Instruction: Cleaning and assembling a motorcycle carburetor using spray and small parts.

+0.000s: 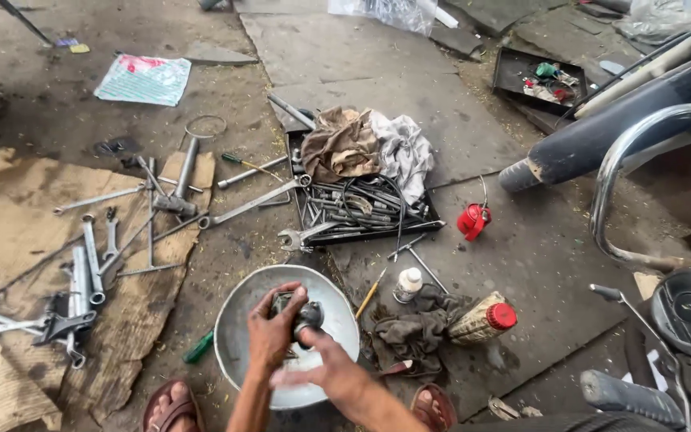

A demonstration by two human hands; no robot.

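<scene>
At the bottom centre of the frame, the left hand (pixel 272 330) and the right hand (pixel 331 370) were both closed around a small dark metal part (pixel 301 314), held just over a round metal bowl (pixel 237 320). Just right of the bowl lay a dark rag (pixel 409 328), a small white bottle (pixel 408 284) and a red-capped bottle (pixel 483 318). Farther up, wrenches (pixel 89 264) lay on cardboard (pixel 9 240) at left, and a tool tray (pixel 361 210) sat at centre.

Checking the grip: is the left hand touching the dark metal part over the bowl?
Touching. The head view shows the left hand wrapped around the dark metal part above the bowl.
</scene>
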